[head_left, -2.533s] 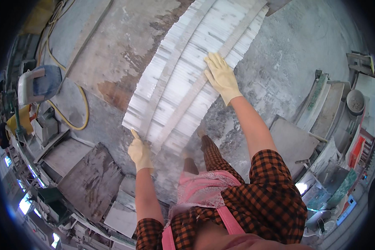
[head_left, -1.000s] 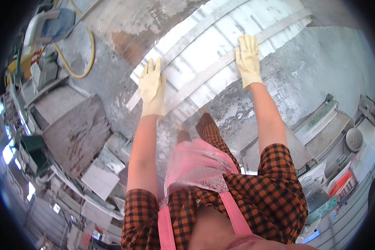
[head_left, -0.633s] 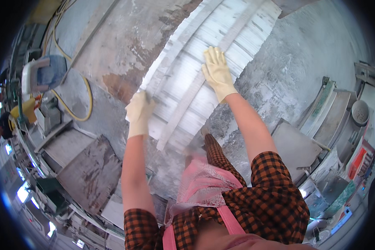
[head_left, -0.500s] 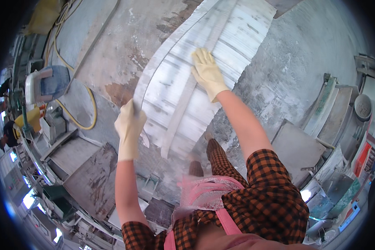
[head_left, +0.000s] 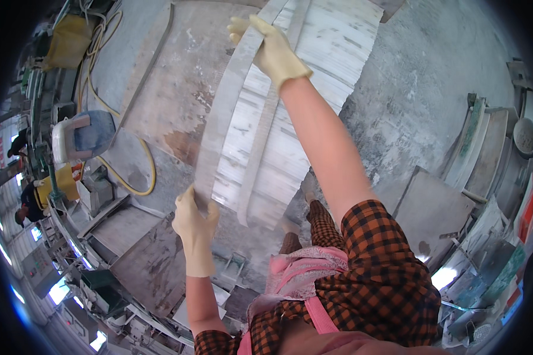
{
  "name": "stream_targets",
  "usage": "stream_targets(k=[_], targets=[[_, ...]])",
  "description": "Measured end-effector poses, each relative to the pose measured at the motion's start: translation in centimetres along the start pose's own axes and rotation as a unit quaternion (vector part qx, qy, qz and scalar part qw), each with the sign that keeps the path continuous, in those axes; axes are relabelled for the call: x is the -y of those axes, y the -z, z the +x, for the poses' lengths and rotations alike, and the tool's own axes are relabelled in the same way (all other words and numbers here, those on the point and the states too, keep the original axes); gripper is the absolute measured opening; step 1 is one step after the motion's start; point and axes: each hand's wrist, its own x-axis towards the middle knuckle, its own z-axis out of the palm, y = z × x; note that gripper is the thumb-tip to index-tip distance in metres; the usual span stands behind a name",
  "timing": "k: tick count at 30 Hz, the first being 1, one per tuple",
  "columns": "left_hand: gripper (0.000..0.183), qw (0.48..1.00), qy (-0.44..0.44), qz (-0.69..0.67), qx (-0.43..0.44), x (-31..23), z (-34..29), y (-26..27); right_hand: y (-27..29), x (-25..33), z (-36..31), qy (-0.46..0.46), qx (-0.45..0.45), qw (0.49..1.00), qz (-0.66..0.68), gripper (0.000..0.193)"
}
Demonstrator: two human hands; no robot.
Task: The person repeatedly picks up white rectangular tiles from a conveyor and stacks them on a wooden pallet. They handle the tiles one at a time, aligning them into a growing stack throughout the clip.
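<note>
A wide stack of white, streaked strips point(head_left: 278, 136), perhaps stone, lies before me with ragged ends. Along its left side runs a long flat grey strip point(head_left: 224, 112), slightly bowed in this view. My gloved left hand point(head_left: 195, 228) is closed round the near end of that strip. Farther up, my right hand point(head_left: 272, 52), in the same cream glove, wraps over it, thumb and fingers on either side. A second grey strip point(head_left: 257, 151) lies across the white stack, touched by neither hand.
A worn board point(head_left: 177, 77) lies left of the stack. Beside it are a white-and-blue container point(head_left: 83, 135) and a yellow hose point(head_left: 150, 177). Leaning slabs point(head_left: 432, 207) stand at the right. A person in dark clothing point(head_left: 31, 201) is at the far left.
My right hand has moved from the white stack's surface up and left onto the grey edge strip. The strip has shifted and shows wider; my left hand appears lower in the picture.
</note>
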Motion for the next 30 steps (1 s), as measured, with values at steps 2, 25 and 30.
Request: stream_targets(k=[2,25,30], targets=[[0.050,0.996,0.056,-0.042,0.048,0.3,-1.0,-0.1,-2.2,1.9,-1.2,0.070,0.008,0.992,-0.105,0.048],[0.028,0.796,0.301,-0.446,0.278,6.0,-12.2,-11.7,21.2,2.8,-4.0,0.002,-0.243,0.957,-0.157,0.041],[0.025,0.788,0.326,-0.402,0.333,6.5,-11.8,-12.2,20.2,5.5,-5.1,0.094,-0.375,0.838,-0.386,0.056]])
